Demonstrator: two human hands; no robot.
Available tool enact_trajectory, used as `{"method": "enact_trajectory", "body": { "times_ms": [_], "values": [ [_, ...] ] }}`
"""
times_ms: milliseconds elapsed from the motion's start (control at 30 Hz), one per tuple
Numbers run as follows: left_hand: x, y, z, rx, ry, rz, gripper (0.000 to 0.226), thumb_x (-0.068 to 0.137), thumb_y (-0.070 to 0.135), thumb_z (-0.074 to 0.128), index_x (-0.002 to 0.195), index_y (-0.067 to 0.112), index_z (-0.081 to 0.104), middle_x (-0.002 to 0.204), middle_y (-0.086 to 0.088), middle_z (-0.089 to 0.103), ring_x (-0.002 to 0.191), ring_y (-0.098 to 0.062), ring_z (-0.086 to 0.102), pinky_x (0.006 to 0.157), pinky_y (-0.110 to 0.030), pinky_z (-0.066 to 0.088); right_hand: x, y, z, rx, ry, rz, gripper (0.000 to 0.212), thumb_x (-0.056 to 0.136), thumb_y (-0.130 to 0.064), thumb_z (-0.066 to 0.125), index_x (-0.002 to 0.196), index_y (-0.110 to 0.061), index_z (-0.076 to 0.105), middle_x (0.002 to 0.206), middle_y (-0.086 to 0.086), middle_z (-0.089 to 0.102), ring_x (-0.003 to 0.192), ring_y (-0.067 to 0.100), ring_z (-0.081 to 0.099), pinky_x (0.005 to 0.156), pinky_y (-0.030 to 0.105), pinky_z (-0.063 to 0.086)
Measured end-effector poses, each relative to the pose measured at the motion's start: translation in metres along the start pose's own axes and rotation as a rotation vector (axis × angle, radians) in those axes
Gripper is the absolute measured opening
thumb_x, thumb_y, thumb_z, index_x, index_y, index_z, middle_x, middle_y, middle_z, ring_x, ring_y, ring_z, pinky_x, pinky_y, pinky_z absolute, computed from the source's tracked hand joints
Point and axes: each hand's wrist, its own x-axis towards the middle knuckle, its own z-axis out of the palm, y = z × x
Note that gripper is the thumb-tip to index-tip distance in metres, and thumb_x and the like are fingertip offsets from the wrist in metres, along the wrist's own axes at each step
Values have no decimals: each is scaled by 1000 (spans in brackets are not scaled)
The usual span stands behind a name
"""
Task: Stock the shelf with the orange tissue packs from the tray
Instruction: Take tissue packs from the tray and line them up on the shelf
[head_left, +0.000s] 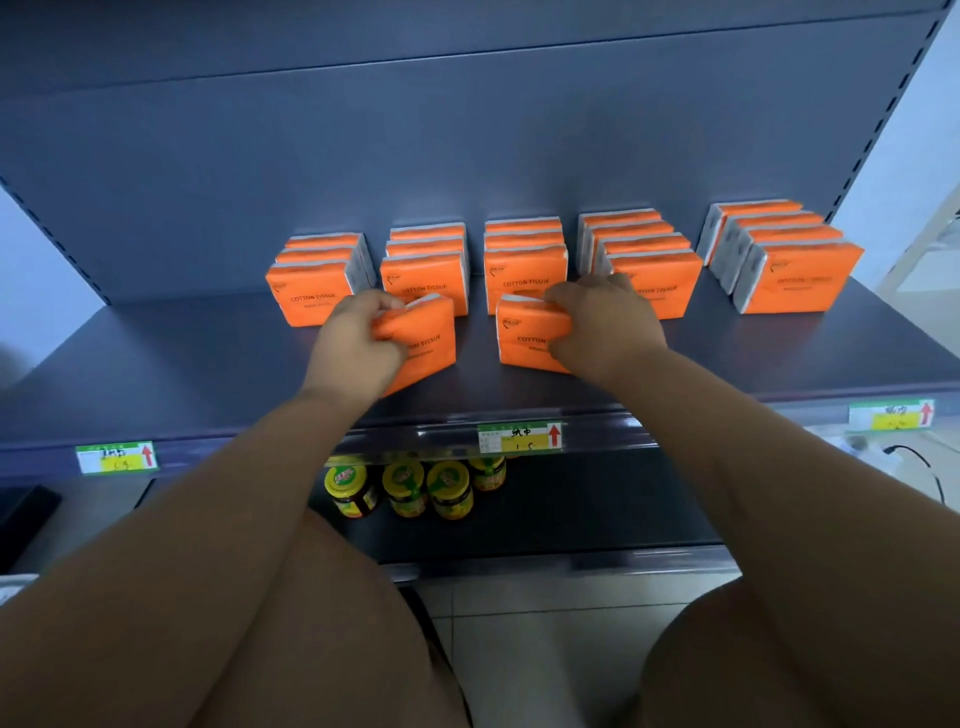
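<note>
L hand (358, 343): fingers curled round the left end of L pack (428, 338), clamped on it.
R hand (602, 327): fingers over the top edge, thumb low; clamped on the right end of R pack (524, 338).
L pack posn: over the shelf (208, 364), just fwd of row 2 (423, 280).
R pack posn: just fwd of row 3 (524, 275); contact w/ shelf cannot be told.
Key relation: each row lies directly behind its pack, away from the wrists. Neither hand needs to cross.
L pack axis: long axis slanted, right end high; printed face twd camera, not square to the row.
R pack axis: long axis approx. left-right, near parallel to the row front; face twd camera.
Est. next move: level L pack, then push both back until flush w/ the row fronts.
Tray: not in view.
Below: jars (405, 488) on the lower shelf.
</note>
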Motion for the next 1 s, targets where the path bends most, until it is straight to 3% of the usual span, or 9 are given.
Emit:
{"method": "enact_trajectory", "body": {
  "times_ms": [200,333,467,633,833,1000],
  "values": [
    [8,-3,4,-78,-47,-3,40,84,-10,54,108,20,65,119,2,59,101,-13,57,71,-15,45,21,2,7,9,101,-63,47,88,-23,71,134,-28,65,120,6,68,122,34,51,92,41,46],
    [17,-15,6,-90,-6,-18,47,81,-11,53,115,21,54,127,-3,53,111,-20,54,76,-21,42,31,6,13,-16,103,-85,46,88,-26,72,134,-27,65,125,6,66,125,35,47,96,44,43],
    [26,-19,5,-25,58,-14,47,78,-9,55,111,24,50,124,-4,50,106,-18,50,73,-18,40,38,4,17,-57,150,-107,50,86,-23,73,135,-25,66,134,8,59,126,38,45,99,47,44],
    [33,-23,5,46,26,26,43,78,-9,55,108,22,55,122,0,49,109,-15,49,76,-13,39,43,-1,20,-100,179,-115,49,87,-19,70,136,-22,63,135,9,60,128,38,47,100,49,43],
    [33,-37,0,159,-41,174,57,74,-13,56,118,24,60,125,5,55,123,-18,49,99,-31,43,45,-5,24,-89,208,-68,51,87,-20,69,137,-21,59,136,10,56,129,38,46,104,51,42],
    [33,-38,5,250,-13,231,61,79,-13,56,129,22,62,130,4,57,126,-21,42,97,-26,33,46,-5,29,-100,217,-43,55,87,-19,70,141,-22,57,140,10,54,131,38,44,107,52,41]
  ]
}}
